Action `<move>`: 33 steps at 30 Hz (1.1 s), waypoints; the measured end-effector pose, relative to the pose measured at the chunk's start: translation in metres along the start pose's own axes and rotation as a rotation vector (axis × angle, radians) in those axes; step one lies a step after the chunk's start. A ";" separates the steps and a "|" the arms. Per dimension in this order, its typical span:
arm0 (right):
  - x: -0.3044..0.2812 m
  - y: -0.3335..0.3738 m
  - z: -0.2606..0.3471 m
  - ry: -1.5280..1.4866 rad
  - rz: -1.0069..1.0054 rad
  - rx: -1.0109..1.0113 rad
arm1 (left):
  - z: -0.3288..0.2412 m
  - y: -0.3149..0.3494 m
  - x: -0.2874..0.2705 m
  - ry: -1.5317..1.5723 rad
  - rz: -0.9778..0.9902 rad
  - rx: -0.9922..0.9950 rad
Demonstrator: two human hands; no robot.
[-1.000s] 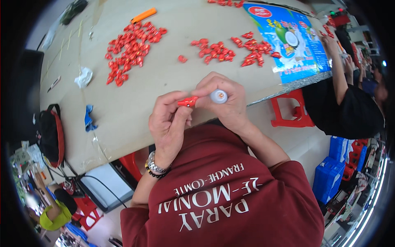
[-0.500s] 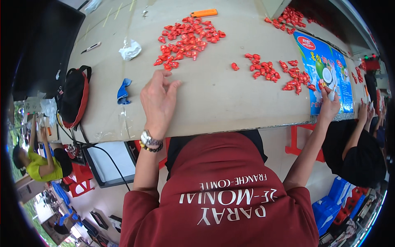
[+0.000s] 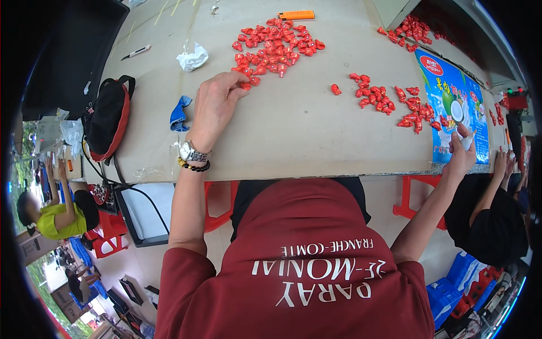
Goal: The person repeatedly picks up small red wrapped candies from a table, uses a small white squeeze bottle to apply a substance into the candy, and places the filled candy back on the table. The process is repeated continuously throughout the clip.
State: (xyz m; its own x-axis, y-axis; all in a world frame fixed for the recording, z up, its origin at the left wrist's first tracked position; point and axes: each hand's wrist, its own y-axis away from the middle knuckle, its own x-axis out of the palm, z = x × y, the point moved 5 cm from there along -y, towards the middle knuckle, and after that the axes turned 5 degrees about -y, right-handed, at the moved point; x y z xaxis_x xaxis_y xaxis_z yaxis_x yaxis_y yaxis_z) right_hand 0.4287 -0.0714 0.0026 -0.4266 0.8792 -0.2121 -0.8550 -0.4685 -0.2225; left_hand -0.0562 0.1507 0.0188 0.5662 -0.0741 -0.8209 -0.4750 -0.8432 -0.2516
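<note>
My left hand (image 3: 217, 101), wearing a watch and bead bracelets, reaches the near edge of a large pile of small glossy red pieces (image 3: 274, 48). Its thumb and forefinger close around one small red piece, partly covered by the fingers. Over at the right, my right hand (image 3: 460, 157) rests above the lower part of a blue printed sheet (image 3: 443, 144). Its fingers are bent but apart, with something white around one of them and no piece visible between them. A single red piece (image 3: 444, 121) lies on the sheet just beyond the fingertips, beside a smaller red group (image 3: 415, 113).
An orange box cutter (image 3: 296, 15), a crumpled white tissue (image 3: 192, 57), a blue scrap (image 3: 180, 114), a slim knife (image 3: 136, 52) and a black-red pouch (image 3: 110, 118) lie on the table. More red pieces (image 3: 415, 28) sit far right. Other people work at both sides.
My left hand has moved forward to the pile's edge and closed on a red piece. My right hand has drawn back a little from the red piece now on the blue sheet.
</note>
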 end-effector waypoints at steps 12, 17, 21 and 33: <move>0.103 0.116 0.092 -0.281 0.555 0.119 | -0.043 0.025 0.027 0.019 -0.031 0.009; 0.130 0.147 0.113 -0.311 0.759 -0.058 | -0.069 0.037 0.048 1.277 -0.011 -0.341; 0.133 0.157 0.129 -0.341 0.726 -0.085 | -0.093 0.049 0.059 1.800 0.128 -0.472; 0.130 0.166 0.120 -0.708 0.621 -0.151 | -0.110 0.070 0.081 2.229 0.376 -0.702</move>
State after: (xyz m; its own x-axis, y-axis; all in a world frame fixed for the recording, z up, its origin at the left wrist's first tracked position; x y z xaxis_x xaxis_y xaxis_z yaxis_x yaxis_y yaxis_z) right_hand 0.1963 -0.0245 0.0524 -0.9133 0.2950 0.2808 -0.3900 -0.8320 -0.3946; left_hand 0.0301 0.0276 -0.0088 0.3536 -0.0414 0.9345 -0.7498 -0.6098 0.2567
